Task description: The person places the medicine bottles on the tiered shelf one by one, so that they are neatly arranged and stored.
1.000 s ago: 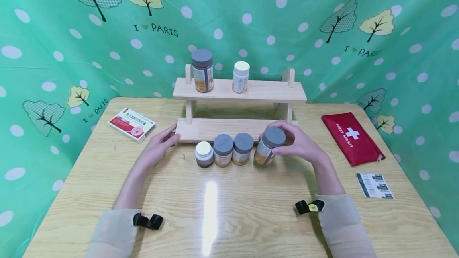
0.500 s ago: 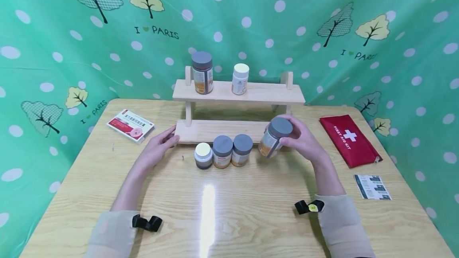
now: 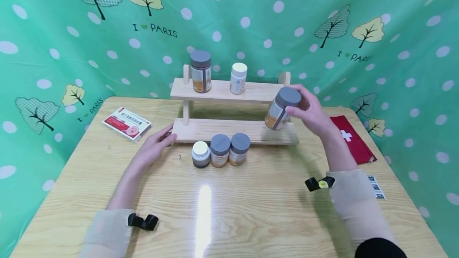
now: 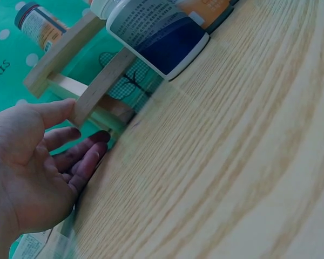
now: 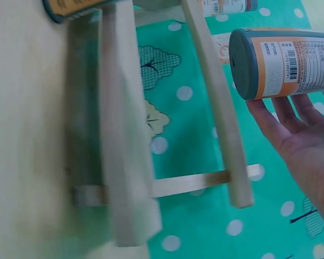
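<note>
My right hand (image 3: 312,111) grips a supplement bottle with a grey cap (image 3: 277,108), held tilted in front of the upper board's right end. In the right wrist view the fingers (image 5: 291,116) run along the bottle (image 5: 291,62). A two-tier wooden shelf (image 3: 215,129) stands behind the table's middle. My left hand (image 3: 155,146) holds its lower left corner, and in the left wrist view the thumb (image 4: 59,112) lies on the board's end (image 4: 89,102). On the upper board stand a tall grey-capped bottle (image 3: 201,71) and a small white bottle (image 3: 238,79).
Before the shelf, a white-capped bottle (image 3: 201,155) and two grey-capped bottles (image 3: 219,151) stand in a row. A red-and-white medicine box (image 3: 127,123) lies left. To the right are a red first aid pouch (image 3: 353,140) and a printed packet (image 3: 377,188), partly covered by the right arm.
My right hand has lifted the grey-capped bottle from beside the row, up and to the right, to the upper board's height. The left hand has stayed at the shelf's corner.
</note>
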`<move>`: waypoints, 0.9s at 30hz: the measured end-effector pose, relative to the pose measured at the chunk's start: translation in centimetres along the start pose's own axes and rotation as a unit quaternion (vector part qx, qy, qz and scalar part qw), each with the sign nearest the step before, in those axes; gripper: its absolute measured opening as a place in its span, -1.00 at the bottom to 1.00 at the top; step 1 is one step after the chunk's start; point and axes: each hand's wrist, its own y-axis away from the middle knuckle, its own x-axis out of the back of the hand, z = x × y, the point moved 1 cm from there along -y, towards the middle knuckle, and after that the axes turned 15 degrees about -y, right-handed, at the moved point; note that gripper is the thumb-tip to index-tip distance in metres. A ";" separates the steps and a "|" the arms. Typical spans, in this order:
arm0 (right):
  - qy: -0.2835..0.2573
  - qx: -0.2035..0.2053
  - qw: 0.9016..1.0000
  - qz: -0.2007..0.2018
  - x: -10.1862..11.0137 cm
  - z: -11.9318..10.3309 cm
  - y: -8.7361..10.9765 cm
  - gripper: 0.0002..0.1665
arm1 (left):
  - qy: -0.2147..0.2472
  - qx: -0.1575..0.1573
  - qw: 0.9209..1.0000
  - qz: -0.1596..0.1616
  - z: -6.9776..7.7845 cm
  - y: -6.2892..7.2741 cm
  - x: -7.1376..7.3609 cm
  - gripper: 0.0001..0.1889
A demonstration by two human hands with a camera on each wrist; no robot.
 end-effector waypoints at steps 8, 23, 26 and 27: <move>0.026 -0.042 0.999 0.016 1.0 -2.0 -3.9 -0.50 | -0.010 -0.010 1.000 0.002 -0.1 0.0 0.3 -0.18; 0.016 -0.109 0.993 0.048 2.0 -2.3 -8.3 -0.49 | 0.004 -0.021 1.000 0.002 -0.1 0.1 0.1 -0.19; 0.025 -0.123 0.991 0.052 2.3 -2.0 -8.7 -0.49 | 0.008 -0.021 1.000 0.001 -0.1 0.1 0.0 -0.19; 0.030 -0.127 0.990 0.054 2.4 -1.9 -8.8 -0.49 | 0.009 -0.021 1.000 0.000 -0.1 0.1 0.0 -0.19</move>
